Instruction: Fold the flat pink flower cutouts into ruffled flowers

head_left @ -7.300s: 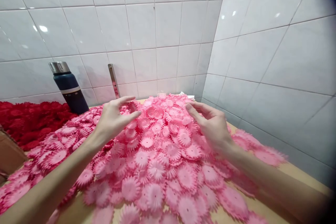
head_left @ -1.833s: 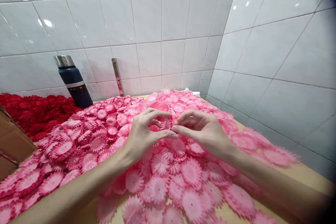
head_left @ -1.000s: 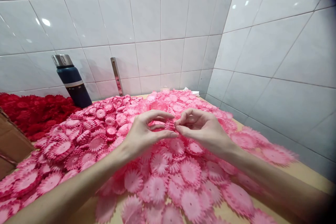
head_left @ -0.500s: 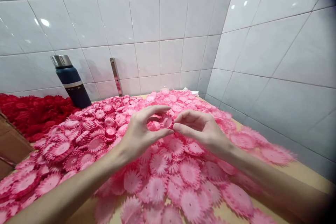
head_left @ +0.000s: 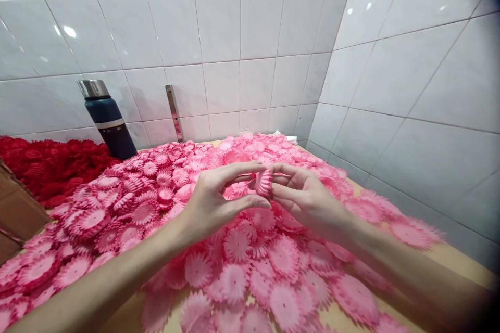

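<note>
Flowers everywhere, and reading from the left: red fabric flowers [head_left: 47, 166] banked against the tiled wall, a dark blue flask [head_left: 106, 120] standing just beyond them, then the big spread of pink fabric flowers [head_left: 234, 250] covering the wooden surface [head_left: 449, 257]. Above that spread, the left hand [head_left: 213, 200] is half curled, forefinger and thumb stretched toward a single pink flower piece [head_left: 264, 182], touching its edge. On its far side the right hand [head_left: 308, 200] is loosely cupped, fingertips pinching that same piece, which is held up on edge between both hands, clear of the pile below. To do this well, I'd say: keep the pinch light and at the rim so the petals aren't crushed, and keep it lifted so no neighbours cling to it.
</note>
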